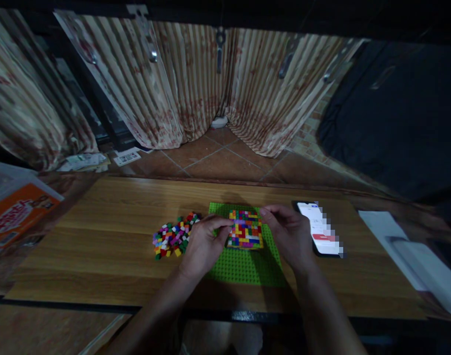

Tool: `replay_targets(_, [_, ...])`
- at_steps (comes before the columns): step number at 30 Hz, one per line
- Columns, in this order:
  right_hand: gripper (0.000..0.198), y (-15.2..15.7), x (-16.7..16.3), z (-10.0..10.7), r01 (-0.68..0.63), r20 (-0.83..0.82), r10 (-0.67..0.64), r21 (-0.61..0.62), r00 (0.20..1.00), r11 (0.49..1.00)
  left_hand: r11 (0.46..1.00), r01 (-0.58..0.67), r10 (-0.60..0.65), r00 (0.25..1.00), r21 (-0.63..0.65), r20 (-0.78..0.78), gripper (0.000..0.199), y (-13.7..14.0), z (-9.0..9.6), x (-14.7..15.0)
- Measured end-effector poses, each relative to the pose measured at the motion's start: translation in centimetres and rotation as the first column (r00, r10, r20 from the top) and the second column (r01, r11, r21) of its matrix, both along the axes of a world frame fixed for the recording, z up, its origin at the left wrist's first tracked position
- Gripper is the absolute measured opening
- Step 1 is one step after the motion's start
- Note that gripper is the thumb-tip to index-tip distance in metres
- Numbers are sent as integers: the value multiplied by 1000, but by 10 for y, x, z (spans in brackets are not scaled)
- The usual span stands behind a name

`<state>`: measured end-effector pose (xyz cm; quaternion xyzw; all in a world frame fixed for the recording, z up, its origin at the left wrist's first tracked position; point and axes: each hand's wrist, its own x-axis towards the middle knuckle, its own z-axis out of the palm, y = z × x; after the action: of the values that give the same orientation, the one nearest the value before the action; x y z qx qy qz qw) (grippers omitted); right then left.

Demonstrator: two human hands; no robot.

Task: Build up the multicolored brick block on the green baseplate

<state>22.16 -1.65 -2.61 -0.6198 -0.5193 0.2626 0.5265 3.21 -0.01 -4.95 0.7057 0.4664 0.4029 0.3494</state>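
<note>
Head view: at the green baseplate (240, 272), left hand (203, 244) and right hand (294, 232) flank the brick block (246, 234) on its far half, left fingertips overlapping one edge, right ones by its far corner; digits bunched, grip I cannot tell.

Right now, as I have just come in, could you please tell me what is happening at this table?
A person's left hand and right hand are at opposite sides of a multicoloured brick build, which sits on a green baseplate. Whether the fingertips pinch a loose brick is too small to tell. A pile of small bricks lies left of the baseplate on the wooden table, and a phone with a lit screen lies to the right of the right hand.
</note>
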Motion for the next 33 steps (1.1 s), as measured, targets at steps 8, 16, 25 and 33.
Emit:
replay_targets(8, [20, 2, -2, -4, -56, 44, 56, -11, 997, 998, 995, -38, 48, 991, -88, 122, 11, 4, -6, 5])
replay_targets(16, [21, 0, -6, -1, -102, 100, 105, -43, 989, 994, 999, 27, -27, 1000, -18, -3, 12, 5, 1, 0])
replay_targets(25, [22, -1, -6, -1, -91, 117, 94, -38, 989, 995, 997, 31, -25, 996, 71, -86, 12, 1, 7, 2])
replay_targets(33, [20, -1, -7, 1, -78, 115, 84, -58, 990, 995, 1000, -16, 18, 998, -26, 59, 11, 3, 4, 6])
